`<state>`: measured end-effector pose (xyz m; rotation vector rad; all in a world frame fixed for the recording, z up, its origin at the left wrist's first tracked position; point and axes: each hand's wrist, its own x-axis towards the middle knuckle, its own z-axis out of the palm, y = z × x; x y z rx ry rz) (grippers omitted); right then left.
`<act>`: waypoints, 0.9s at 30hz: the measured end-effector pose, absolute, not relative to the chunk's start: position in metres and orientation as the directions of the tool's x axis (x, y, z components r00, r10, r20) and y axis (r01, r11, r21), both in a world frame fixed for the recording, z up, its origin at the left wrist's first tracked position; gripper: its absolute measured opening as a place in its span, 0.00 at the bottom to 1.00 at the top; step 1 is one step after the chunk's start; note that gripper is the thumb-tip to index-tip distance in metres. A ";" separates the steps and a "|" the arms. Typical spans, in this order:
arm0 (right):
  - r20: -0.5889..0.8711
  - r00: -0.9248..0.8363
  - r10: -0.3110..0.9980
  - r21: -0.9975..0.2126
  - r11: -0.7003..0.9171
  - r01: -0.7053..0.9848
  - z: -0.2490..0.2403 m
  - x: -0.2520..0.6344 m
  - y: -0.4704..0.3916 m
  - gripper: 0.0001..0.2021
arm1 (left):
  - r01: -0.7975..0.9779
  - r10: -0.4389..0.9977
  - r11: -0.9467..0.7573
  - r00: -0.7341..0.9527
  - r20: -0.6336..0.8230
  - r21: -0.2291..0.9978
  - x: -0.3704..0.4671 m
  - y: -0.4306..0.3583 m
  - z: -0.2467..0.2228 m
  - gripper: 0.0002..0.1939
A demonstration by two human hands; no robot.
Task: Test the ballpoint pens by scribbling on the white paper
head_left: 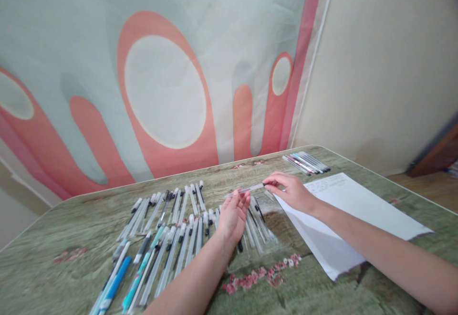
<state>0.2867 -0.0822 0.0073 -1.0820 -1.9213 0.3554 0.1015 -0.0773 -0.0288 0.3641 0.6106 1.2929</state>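
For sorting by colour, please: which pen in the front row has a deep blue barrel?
The thick pen near that row's left end, between a whitish pen and the turquoise patterned one; only it is deep blue.

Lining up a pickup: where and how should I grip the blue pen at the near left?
I'd grip the blue pen mid-barrel, fingers across its slanting length, coming from above and its right, where bare table separates it from the turquoise pen. The white-capped pen lies close along its left, so slip in narrowly.
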 end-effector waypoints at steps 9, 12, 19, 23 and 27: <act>0.543 -0.224 0.810 -0.627 0.568 0.533 0.008 0.286 -0.082 0.09 | -0.779 0.961 0.256 0.141 -0.237 0.573 0.102 -0.078 -0.025 0.02; 0.525 -0.206 0.826 -0.647 0.545 0.533 0.006 0.285 -0.082 0.09 | -0.779 0.960 0.260 0.145 -0.239 0.571 0.102 -0.079 -0.025 0.02; 0.510 -0.207 0.835 -0.653 0.532 0.539 0.004 0.286 -0.081 0.09 | -0.776 0.959 0.266 0.151 -0.241 0.572 0.102 -0.079 -0.025 0.03; 0.509 -0.214 0.834 -0.654 0.537 0.533 0.003 0.286 -0.080 0.09 | -0.774 0.957 0.271 0.151 -0.249 0.572 0.102 -0.079 -0.024 0.03; 0.503 -0.225 0.835 -0.647 0.536 0.542 0.002 0.287 -0.080 0.10 | -0.768 0.959 0.265 0.148 -0.240 0.583 0.102 -0.078 -0.026 0.03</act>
